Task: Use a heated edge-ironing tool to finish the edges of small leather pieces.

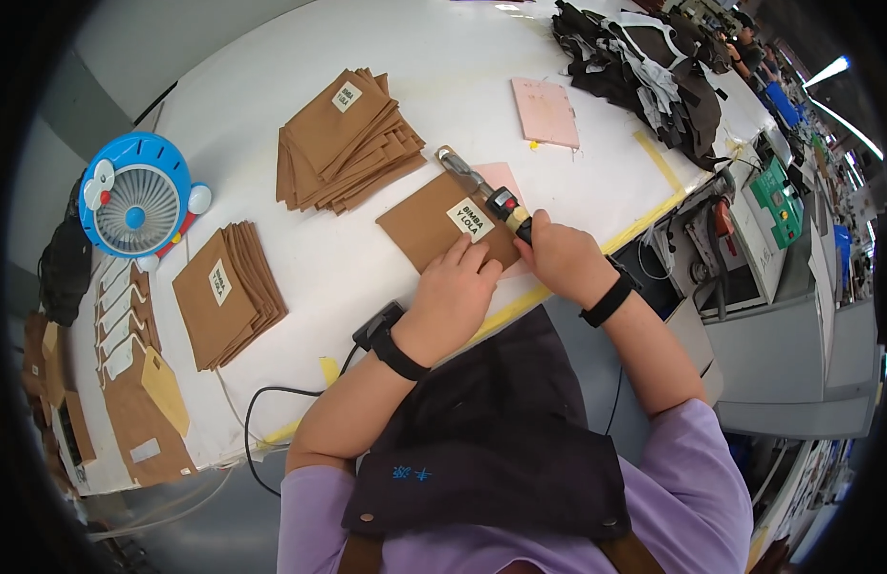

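A flat brown fabric piece (412, 226) with a white printed label (470, 219) lies in front of me on the table. My left hand (455, 292) presses on it, fingers stretched out at the label's near edge. My right hand (566, 256) is wrapped around the black handle of a hand tool (503, 202) with a red patch on its body and a shiny metal head. That tool slants across the brown piece to the right of the label. Partly under the piece, a pink sheet (502, 177) shows.
Stacks of brown labelled pieces (346, 143) (229, 295) stand to the left. Beyond are a blue fan (134, 206) and brown pieces with white strips (137, 421). A pink pad (546, 112) and dark cloth heap (654, 77) lie far right. A black cable (271, 390) hangs over the near edge.
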